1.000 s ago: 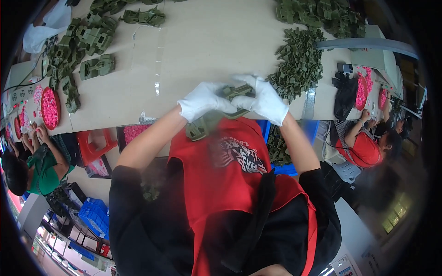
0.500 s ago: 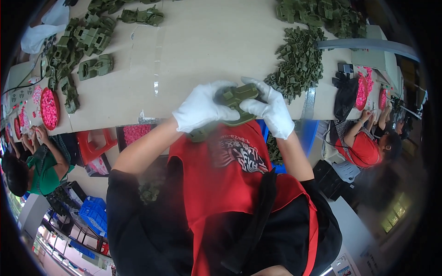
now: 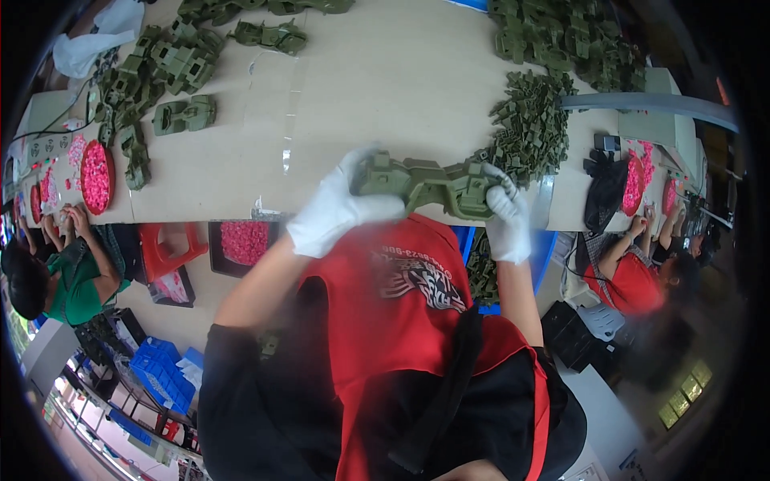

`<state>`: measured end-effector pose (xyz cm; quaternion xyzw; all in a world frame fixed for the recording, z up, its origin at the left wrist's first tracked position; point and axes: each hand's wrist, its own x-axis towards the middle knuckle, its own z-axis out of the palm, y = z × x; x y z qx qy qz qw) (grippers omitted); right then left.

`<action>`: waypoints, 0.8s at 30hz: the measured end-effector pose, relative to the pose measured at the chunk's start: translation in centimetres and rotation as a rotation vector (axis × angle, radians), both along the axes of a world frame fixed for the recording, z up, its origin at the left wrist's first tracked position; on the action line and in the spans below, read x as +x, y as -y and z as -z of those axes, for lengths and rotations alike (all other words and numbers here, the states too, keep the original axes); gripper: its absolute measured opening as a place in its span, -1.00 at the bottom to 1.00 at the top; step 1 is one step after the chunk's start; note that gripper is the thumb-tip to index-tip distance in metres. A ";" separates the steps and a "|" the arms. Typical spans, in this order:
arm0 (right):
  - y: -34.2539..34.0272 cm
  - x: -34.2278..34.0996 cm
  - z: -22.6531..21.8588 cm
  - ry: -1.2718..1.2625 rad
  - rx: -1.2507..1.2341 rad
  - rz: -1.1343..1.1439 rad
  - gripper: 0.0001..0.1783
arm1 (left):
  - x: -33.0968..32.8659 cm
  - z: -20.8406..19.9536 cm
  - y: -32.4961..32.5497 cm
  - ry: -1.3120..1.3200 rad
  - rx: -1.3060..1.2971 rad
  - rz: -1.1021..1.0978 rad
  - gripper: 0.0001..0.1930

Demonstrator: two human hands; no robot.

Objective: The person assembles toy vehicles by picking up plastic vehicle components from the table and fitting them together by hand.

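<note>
Between my two white-gloved hands is a green plastic toy vehicle body [image 3: 429, 184], held level over the table's near edge. My left hand [image 3: 341, 204] is closed on its left end, thumb along the near side. The fingers of my right hand [image 3: 507, 212] wrap its right end. A pile of small green plastic parts [image 3: 529, 120] lies on the table just beyond my right hand. Similar green vehicle bodies are heaped at the far left [image 3: 164, 68], with a single toy vehicle body [image 3: 184, 115] lying apart from them.
More green parts [image 3: 569, 36] are piled at the far right of the table [image 3: 353, 88], near a grey curved bar [image 3: 650, 102]. Red baskets of pink pieces [image 3: 97, 178] stand to the left. A blue bin [image 3: 543, 256] sits below the edge. Co-workers [image 3: 76, 276] sit on both sides.
The toy vehicle body has turned from a tilted, partly covered position to lying lengthwise between my hands. My hands have moved apart to its two ends, and the whole view has shifted slightly.
</note>
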<state>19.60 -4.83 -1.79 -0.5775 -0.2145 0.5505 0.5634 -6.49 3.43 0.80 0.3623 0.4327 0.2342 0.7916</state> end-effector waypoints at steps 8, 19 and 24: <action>-3.2 -3.9 -5.9 0.823 0.041 -0.714 -0.42 | 0.0 0.3 1.1 -0.223 0.112 0.138 -0.14; -2.5 -5.6 -3.4 0.404 -0.069 -0.934 -0.40 | -0.6 -0.8 3.2 -0.335 0.238 0.243 -0.27; -1.8 -7.0 -4.1 0.374 -0.191 -0.817 -0.54 | -0.8 -0.6 3.3 -0.335 0.313 0.256 -0.30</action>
